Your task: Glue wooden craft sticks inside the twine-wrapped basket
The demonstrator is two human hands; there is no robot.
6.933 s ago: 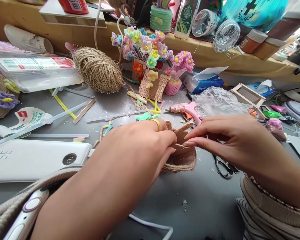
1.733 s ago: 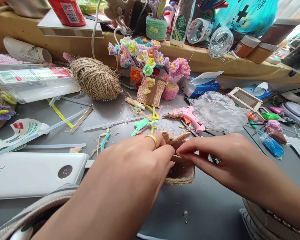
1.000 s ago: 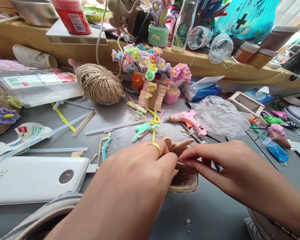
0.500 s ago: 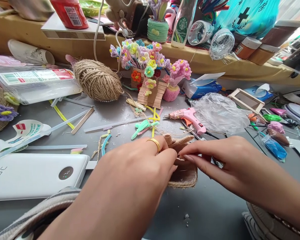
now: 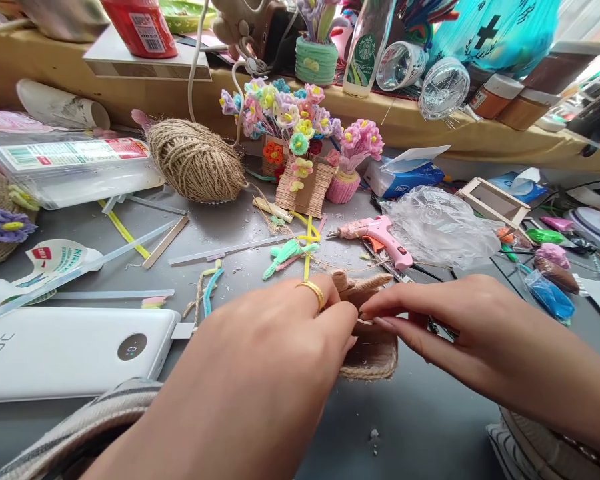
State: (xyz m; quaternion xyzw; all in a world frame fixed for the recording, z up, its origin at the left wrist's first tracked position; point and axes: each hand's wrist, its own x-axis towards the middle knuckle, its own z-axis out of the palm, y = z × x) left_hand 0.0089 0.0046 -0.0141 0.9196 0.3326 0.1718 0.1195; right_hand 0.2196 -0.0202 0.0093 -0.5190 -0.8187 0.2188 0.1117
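Note:
A small basket wrapped in jute twine [image 5: 375, 357] lies on the grey table just in front of me. My left hand [image 5: 275, 353], with a gold ring on one finger, is closed on its left side, fingertips pinched at the rim. From the right, my right hand [image 5: 450, 320] pinches the same rim, fingers pressed together. A twine-wrapped handle piece [image 5: 363, 283] sticks up behind the two sets of fingertips. Most of the basket is hidden by my hands.
A pink glue gun [image 5: 375, 233] and crumpled clear plastic [image 5: 440, 223] lie behind the basket. A ball of jute twine [image 5: 195, 160], pipe-cleaner flower pots [image 5: 300, 140], glue sticks and a white power bank [image 5: 70, 350] fill the left. Scissors lie partly hidden under my right hand.
Both hands have stayed pinched on the basket rim, with only small shifts. The view has wobbled slightly.

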